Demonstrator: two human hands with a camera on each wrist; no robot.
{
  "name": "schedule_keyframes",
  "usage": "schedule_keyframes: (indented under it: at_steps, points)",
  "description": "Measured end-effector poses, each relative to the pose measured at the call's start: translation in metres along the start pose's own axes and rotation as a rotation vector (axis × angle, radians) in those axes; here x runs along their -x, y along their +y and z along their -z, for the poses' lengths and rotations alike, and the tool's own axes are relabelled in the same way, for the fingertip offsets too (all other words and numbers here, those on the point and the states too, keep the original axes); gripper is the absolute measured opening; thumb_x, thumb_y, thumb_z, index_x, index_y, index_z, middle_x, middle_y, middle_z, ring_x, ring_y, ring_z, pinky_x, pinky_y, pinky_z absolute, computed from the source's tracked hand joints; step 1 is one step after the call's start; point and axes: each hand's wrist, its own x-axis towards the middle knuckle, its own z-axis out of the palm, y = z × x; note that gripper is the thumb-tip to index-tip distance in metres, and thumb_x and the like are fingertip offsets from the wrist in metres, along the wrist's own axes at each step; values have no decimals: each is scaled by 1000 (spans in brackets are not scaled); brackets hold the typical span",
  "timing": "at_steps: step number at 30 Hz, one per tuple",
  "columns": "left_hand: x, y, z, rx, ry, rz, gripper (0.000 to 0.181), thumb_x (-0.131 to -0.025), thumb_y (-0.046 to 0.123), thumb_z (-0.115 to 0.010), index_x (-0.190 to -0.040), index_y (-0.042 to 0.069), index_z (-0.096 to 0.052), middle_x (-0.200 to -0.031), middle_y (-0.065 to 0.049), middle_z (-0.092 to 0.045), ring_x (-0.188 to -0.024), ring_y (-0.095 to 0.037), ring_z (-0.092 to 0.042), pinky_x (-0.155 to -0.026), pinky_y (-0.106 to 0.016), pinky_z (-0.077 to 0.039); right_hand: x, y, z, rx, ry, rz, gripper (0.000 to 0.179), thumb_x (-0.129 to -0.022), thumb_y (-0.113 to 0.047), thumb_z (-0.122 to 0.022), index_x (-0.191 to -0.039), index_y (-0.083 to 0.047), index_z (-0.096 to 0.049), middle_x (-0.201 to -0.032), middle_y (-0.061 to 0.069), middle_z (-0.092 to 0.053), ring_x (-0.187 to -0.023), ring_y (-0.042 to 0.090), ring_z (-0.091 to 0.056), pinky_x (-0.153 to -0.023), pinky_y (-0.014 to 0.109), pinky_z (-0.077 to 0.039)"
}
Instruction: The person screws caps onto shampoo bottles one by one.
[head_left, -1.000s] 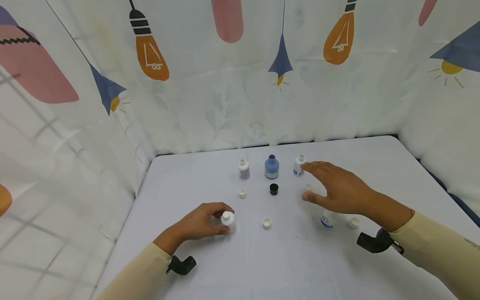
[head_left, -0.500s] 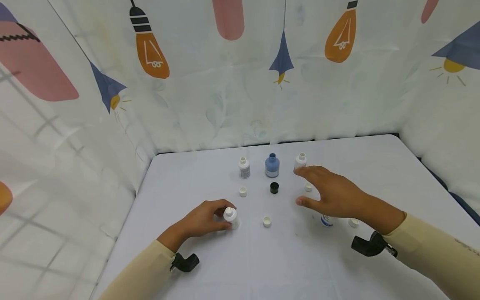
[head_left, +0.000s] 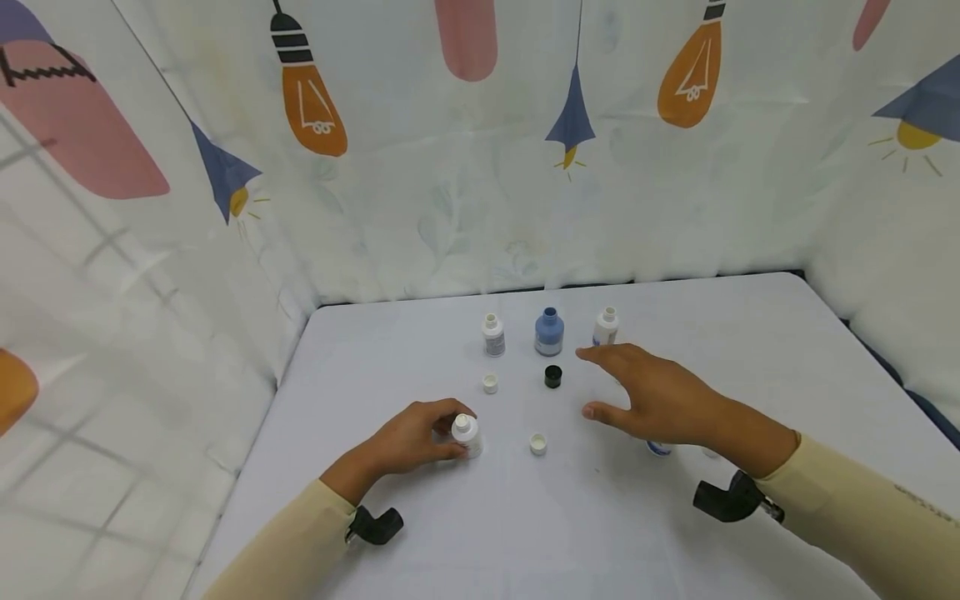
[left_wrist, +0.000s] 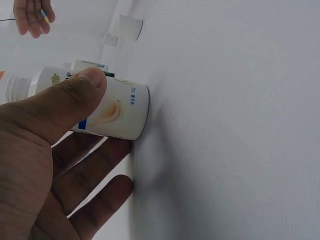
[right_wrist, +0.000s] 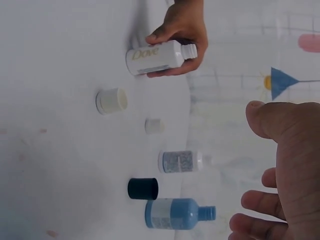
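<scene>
My left hand point(head_left: 408, 437) grips a white Dove bottle point(head_left: 468, 437) standing on the table, its neck uncapped. In the left wrist view the thumb lies across the label side of the bottle. My right hand point(head_left: 663, 396) hovers over the table right of centre, fingers apart and holding nothing. Between the hands lies a white cap point(head_left: 537, 443). Below the right hand, a white bottle point(head_left: 660, 448) with a blue band is mostly hidden. The right wrist view shows the Dove bottle point(right_wrist: 155, 57) facing my right hand point(right_wrist: 300, 170).
Along the back stand a white bottle point(head_left: 493, 335), a blue bottle point(head_left: 549, 333) and another white bottle point(head_left: 605, 326), all without caps. A black cap point(head_left: 552, 377) and a small white cap point(head_left: 490, 383) lie before them. A patterned curtain point(head_left: 450, 208) surrounds the table.
My right hand has moved left and slightly nearer, its fingertips shifting away from the back right bottle. My left hand keeps its hold on the Dove bottle, almost in place.
</scene>
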Motion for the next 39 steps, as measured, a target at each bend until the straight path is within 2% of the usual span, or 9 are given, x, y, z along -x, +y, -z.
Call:
schedule_keyframes:
  at_steps: [3, 8, 11, 16, 25, 39]
  points:
    - [0, -1, -1, -1, -1, 1, 44, -86, 27, -86, -124, 28, -64, -110, 18, -67, -99, -5, -65, -92, -40, -52, 0, -2, -3, -5, -1, -2, 83, -90, -71, -63, -155, -24, -45, -150, 8, -52, -135, 33, -51, -98, 56, -50]
    - [0, -2, -1, 1, 3, -14, 42, -87, 28, -86, -123, 28, -64, -112, 15, -68, -101, -8, -67, -92, -42, -52, -1, -7, -6, -20, 6, 20, 74, -91, -54, -74, -153, -21, -48, -148, 8, -54, -134, 31, -52, -100, 54, -50]
    - [0, -2, -1, 1, 1, -9, 42, -86, 28, -85, -123, 29, -64, -114, 15, -68, -103, -10, -68, -93, -43, -53, -2, -9, -8, -29, 9, 45, 71, -92, -50, -75, -151, -19, -50, -147, 7, -55, -135, 30, -51, -101, 54, -49]
    - [0, -1, -1, -9, -3, 6, 43, -87, 28, -85, -123, 29, -63, -116, 14, -68, -105, -12, -68, -93, -42, -52, -3, -12, -11, -37, -7, 73, 69, -94, -49, -72, -151, -17, -50, -147, 4, -55, -135, 29, -51, -103, 53, -47]
    - [-1, -1, -2, -8, 3, 7, 42, -86, 28, -86, -121, 28, -64, -116, 12, -69, -105, -13, -69, -93, -44, -52, -6, -18, -19, -50, -35, 67, 68, -94, -50, -73, -150, -18, -51, -147, 2, -55, -135, 27, -51, -105, 51, -47]
    - [-1, 1, -2, -10, 13, 18, 43, -84, 27, -87, -120, 29, -64, -115, 13, -70, -106, -10, -68, -94, -41, -52, -10, -26, -30, -59, -58, 95, 66, -94, -47, -73, -150, -17, -52, -146, 2, -57, -133, 25, -53, -105, 48, -47]
